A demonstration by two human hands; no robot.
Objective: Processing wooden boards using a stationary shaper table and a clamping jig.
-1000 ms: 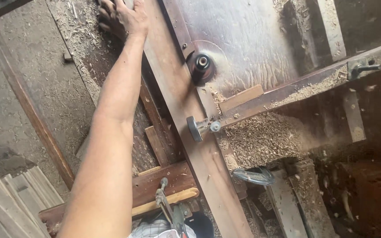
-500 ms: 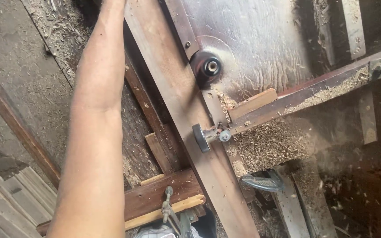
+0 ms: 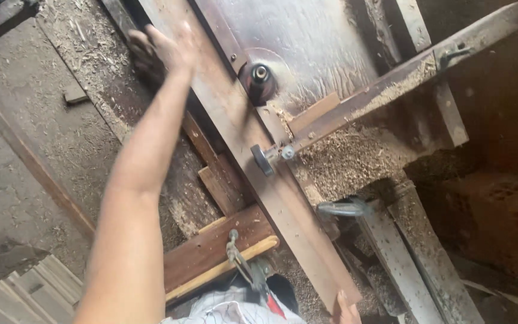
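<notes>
Plank (image 3: 259,156), long, stiff and probably heavy, lies across the saw bench (image 3: 319,36) beside the round blade hub (image 3: 259,75), held at both ends: left hand (image 3: 163,51) spread on its far part, right hand (image 3: 346,311) gripping its near end.

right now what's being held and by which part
The long brown wooden plank on the saw table: the right hand grips its near end, and the blurred left hand rests at its far edge, grip unclear.
</notes>
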